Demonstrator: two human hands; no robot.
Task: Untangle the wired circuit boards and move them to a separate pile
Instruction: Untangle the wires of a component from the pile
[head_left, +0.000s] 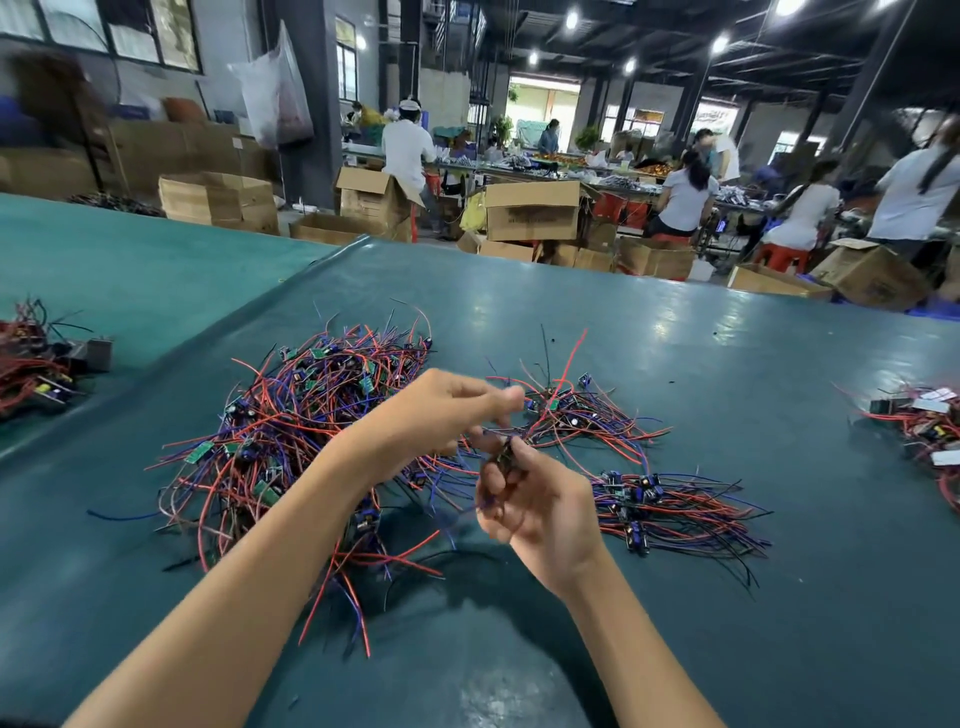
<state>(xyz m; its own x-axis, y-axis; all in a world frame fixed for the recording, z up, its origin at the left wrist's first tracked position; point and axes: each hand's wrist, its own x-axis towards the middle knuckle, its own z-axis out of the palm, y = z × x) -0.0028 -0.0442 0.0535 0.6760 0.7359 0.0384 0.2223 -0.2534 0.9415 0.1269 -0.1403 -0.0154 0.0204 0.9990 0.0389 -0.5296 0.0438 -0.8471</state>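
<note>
A big tangled heap of small circuit boards with red, blue and black wires (311, 415) lies on the green table cover (727, 338), left of centre. A sorted pile with aligned wires (670, 504) lies at the right, and a smaller loose bunch (576, 410) sits behind my hands. Above the table, my right hand (540, 504) grips a small dark wired board (506, 452), its blue wires trailing down past the fingers. Just above and to the left, my left hand (447, 410) pinches thin wires at its fingertips.
More wired parts lie at the table's far left edge (36, 364) and far right edge (930, 426). Cardboard boxes (530, 208) and several people at workbenches fill the room beyond the table. A seam in the cover (291, 280) runs diagonally at the left.
</note>
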